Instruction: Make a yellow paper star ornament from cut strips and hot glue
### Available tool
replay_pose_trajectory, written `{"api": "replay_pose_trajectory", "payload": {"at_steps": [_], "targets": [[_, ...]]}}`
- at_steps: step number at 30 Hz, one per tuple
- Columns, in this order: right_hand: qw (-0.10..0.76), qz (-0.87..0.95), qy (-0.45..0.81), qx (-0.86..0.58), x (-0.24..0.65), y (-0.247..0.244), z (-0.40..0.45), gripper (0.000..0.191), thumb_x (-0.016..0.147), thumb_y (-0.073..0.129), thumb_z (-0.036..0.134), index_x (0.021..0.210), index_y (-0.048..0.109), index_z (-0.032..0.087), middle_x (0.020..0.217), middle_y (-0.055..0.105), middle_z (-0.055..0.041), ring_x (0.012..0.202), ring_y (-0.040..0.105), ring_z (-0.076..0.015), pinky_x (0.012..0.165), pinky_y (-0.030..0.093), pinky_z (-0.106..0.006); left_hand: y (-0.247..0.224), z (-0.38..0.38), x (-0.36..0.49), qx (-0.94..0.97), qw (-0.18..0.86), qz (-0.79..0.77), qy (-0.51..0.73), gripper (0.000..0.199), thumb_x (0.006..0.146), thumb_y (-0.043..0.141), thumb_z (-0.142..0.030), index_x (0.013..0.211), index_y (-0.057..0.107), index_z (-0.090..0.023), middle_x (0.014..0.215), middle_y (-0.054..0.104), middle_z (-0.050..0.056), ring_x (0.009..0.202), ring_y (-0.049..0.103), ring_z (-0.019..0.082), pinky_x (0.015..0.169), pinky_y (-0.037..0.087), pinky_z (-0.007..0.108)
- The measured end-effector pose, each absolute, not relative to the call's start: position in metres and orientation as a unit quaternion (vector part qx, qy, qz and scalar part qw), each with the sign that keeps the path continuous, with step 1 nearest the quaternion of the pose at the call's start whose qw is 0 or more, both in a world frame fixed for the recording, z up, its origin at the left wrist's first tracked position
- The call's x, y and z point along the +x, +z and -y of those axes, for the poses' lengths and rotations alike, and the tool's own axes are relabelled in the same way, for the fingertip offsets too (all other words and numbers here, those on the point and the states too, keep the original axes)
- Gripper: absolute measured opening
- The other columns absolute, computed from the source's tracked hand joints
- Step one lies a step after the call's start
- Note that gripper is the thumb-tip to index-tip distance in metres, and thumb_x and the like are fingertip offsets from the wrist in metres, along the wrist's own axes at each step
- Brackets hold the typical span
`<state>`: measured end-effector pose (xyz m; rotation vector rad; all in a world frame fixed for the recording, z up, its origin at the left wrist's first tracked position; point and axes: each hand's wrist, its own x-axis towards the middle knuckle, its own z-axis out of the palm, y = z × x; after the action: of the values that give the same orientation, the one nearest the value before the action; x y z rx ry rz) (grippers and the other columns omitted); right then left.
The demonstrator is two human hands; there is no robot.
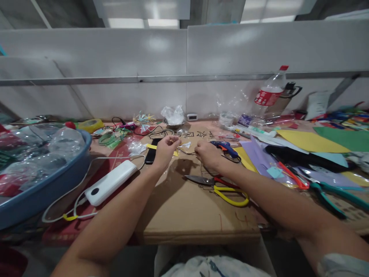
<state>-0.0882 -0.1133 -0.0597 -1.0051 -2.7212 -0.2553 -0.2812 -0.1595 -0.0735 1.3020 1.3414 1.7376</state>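
Note:
Over the cardboard sheet point(173, 215), my left hand point(166, 151) is closed in a pinch; whatever is between its fingertips is too small to name. My right hand point(208, 154) is closed, facing it across a short gap, with its fingertips hidden. A thin dark strand runs in the gap up to the right fingers. Scraps of white paper point(186, 145) lie just behind. Scissors with yellow and red handles point(232, 195) rest on the cardboard below my right hand. A blue glue gun point(227, 148) lies to its right. Partly behind my left hand is a black phone point(150, 155).
A blue basin point(77, 161) of plastic bottles stands left, near a white power bank point(112, 182) with its cable. At right lie coloured sheets point(311, 141) and green-handled pliers point(325, 198). A red-labelled bottle point(268, 96) and a foil-filled bowl point(174, 122) stand at the back.

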Motion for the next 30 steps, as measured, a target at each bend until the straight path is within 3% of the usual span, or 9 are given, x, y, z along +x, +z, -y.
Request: {"api": "replay_pose_trajectory", "payload": {"at_steps": [5, 8, 13, 15, 18, 22, 24, 26, 30], "targets": [[0.154, 0.910, -0.070, -0.378, -0.058, -0.047, 0.108, 0.036, 0.100, 0.043, 0.031, 0.095, 0.075, 0.017, 0.104, 0.070, -0.0061, 0.096, 0.066, -0.0194, 0.082, 0.048, -0.029, -0.077, 0.159, -0.281, 0.481, 0.296, -0.504, 0.653, 0.025, 0.073, 0.074, -0.032, 0.090, 0.067, -0.016, 0.082, 0.066, 0.002, 0.073, 0.058, 0.013, 0.070, 0.043, 0.025], [0.204, 0.864, -0.086, -0.453, -0.026, -0.033, 0.091, 0.026, 0.095, 0.054, 0.033, 0.093, 0.076, 0.018, 0.105, 0.070, -0.0113, 0.097, 0.064, -0.0233, 0.083, 0.048, -0.033, -0.078, 0.159, -0.277, 0.459, 0.328, -0.491, 0.664, 0.022, 0.069, 0.076, -0.029, 0.084, 0.067, -0.015, 0.078, 0.067, 0.003, 0.075, 0.061, 0.014, 0.072, 0.044, 0.027], [0.214, 0.817, -0.107, -0.524, 0.037, -0.021, 0.062, 0.023, 0.092, 0.055, 0.026, 0.087, 0.074, 0.014, 0.106, 0.066, -0.0202, 0.102, 0.061, -0.0333, 0.087, 0.047, -0.048, -0.080, 0.160, -0.269, 0.392, 0.445, -0.436, 0.677, 0.023, 0.062, 0.080, -0.022, 0.077, 0.064, -0.015, 0.079, 0.068, 0.004, 0.075, 0.062, 0.013, 0.069, 0.043, 0.025], [0.209, 0.811, -0.103, -0.537, 0.053, -0.024, 0.059, 0.014, 0.084, 0.062, 0.021, 0.079, 0.074, 0.016, 0.097, 0.066, -0.0205, 0.107, 0.058, -0.0400, 0.089, 0.045, -0.057, -0.080, 0.161, -0.266, 0.375, 0.482, -0.424, 0.669, 0.025, 0.060, 0.081, -0.020, 0.078, 0.064, -0.014, 0.079, 0.068, 0.004, 0.073, 0.062, 0.012, 0.067, 0.042, 0.025], [0.240, 0.813, -0.083, -0.525, 0.053, -0.032, 0.068, 0.010, 0.078, 0.070, 0.024, 0.087, 0.074, 0.022, 0.101, 0.066, -0.0188, 0.117, 0.052, -0.0453, 0.097, 0.038, -0.067, -0.078, 0.163, -0.261, 0.374, 0.494, -0.405, 0.672, 0.027, 0.061, 0.082, -0.022, 0.080, 0.063, -0.015, 0.083, 0.070, 0.005, 0.076, 0.063, 0.013, 0.068, 0.043, 0.025], [0.358, 0.825, 0.165, -0.404, 0.010, -0.041, 0.104, 0.028, 0.087, 0.063, 0.040, 0.110, 0.070, 0.025, 0.117, 0.067, -0.0146, 0.112, 0.060, -0.0358, 0.100, 0.043, -0.055, -0.076, 0.169, -0.251, 0.447, 0.372, -0.401, 0.708, 0.022, 0.070, 0.080, -0.028, 0.083, 0.066, -0.017, 0.089, 0.072, 0.004, 0.083, 0.064, 0.015, 0.077, 0.047, 0.028], [0.335, 0.813, 0.311, -0.361, -0.018, -0.048, 0.125, 0.043, 0.085, 0.066, 0.041, 0.124, 0.062, 0.023, 0.124, 0.066, -0.0134, 0.108, 0.063, -0.0300, 0.096, 0.048, -0.048, -0.076, 0.175, -0.246, 0.506, 0.293, -0.399, 0.706, 0.017, 0.076, 0.076, -0.029, 0.087, 0.068, -0.018, 0.094, 0.072, 0.005, 0.091, 0.065, 0.016, 0.085, 0.049, 0.031], [0.320, 0.810, 0.348, -0.347, -0.042, -0.058, 0.142, 0.059, 0.078, 0.074, 0.040, 0.132, 0.056, 0.022, 0.118, 0.069, -0.0124, 0.095, 0.067, -0.0243, 0.081, 0.054, -0.040, -0.076, 0.181, -0.239, 0.563, 0.231, -0.385, 0.693, 0.013, 0.081, 0.072, -0.029, 0.088, 0.069, -0.019, 0.099, 0.071, 0.007, 0.098, 0.065, 0.018, 0.091, 0.049, 0.034], [0.323, 0.815, 0.359, -0.320, -0.062, -0.077, 0.159, 0.029, 0.089, 0.061, 0.045, 0.099, 0.067, 0.019, 0.078, 0.070, -0.0043, 0.064, 0.063, -0.0155, 0.058, 0.049, -0.026, -0.073, 0.197, -0.223, 0.662, 0.133, -0.366, 0.641, 0.009, 0.088, 0.064, -0.027, 0.086, 0.068, -0.020, 0.098, 0.070, 0.008, 0.098, 0.065, 0.019, 0.092, 0.050, 0.036]]}}
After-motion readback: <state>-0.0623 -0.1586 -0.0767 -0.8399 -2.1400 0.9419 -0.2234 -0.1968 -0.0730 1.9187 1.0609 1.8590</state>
